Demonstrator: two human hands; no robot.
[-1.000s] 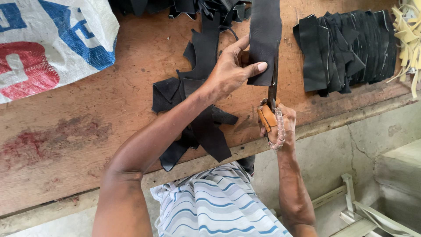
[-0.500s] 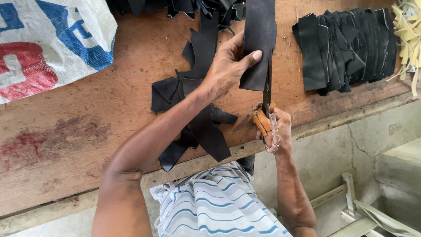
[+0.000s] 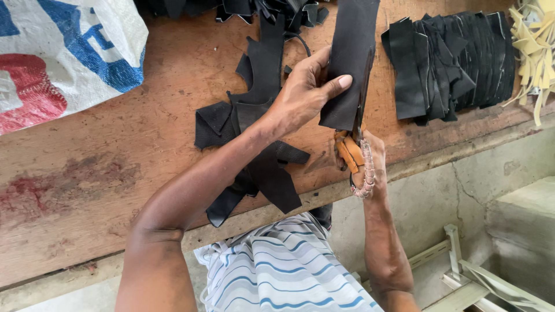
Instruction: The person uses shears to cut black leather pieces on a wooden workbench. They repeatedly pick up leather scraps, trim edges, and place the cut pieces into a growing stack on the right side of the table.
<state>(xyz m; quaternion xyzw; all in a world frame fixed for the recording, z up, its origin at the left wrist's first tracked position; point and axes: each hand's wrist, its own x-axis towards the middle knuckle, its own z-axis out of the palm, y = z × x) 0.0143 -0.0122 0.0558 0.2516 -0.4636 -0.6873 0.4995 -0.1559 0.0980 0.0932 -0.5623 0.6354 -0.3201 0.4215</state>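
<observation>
My left hand [image 3: 303, 92] pinches a long black strip of sheet material [image 3: 352, 52], thumb across its lower part, holding it upright over the wooden table [image 3: 144, 144]. My right hand [image 3: 361, 159] grips scissors [image 3: 355, 136] with orange-wrapped handles; the blades run up along the strip's right edge. Under my left forearm lies a heap of black offcuts [image 3: 254, 150].
A neat stack of cut black pieces [image 3: 451, 63] lies at the right, with pale yellow strips [image 3: 535, 52] beyond it. A white woven sack [image 3: 58, 58] with red and blue print sits at the left. More black scraps [image 3: 243, 8] line the far edge.
The black strip and my left hand have shifted slightly down and left, and the scissors have moved further up along the strip's right edge.
</observation>
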